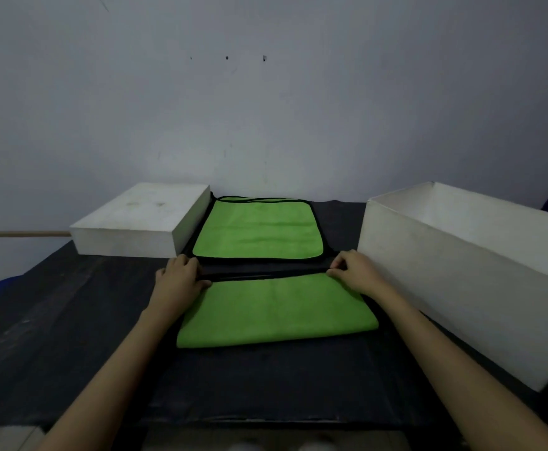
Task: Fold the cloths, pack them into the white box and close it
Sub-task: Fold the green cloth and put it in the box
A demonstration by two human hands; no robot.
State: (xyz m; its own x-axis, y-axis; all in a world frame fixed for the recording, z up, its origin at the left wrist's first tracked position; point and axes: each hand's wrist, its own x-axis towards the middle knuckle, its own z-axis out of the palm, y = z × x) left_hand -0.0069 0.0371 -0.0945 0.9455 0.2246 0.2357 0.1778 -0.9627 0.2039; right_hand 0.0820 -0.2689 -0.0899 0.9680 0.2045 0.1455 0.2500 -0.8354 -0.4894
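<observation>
Hands pinching far corners of folded green cloth (276, 309) at counter (71, 320) centre: left hand (180, 277) on left corner, right hand (354, 271) on right. Beyond, stacked green cloths (258, 231). Open white box (461, 271) right, lid (142, 219) left.

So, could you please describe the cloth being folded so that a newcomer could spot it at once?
On the black table, between the lid and the open white box, lie green cloths. It is the nearer cloth, pinched at its far corners by the left hand and right hand; the farther cloths lie untouched.
</observation>
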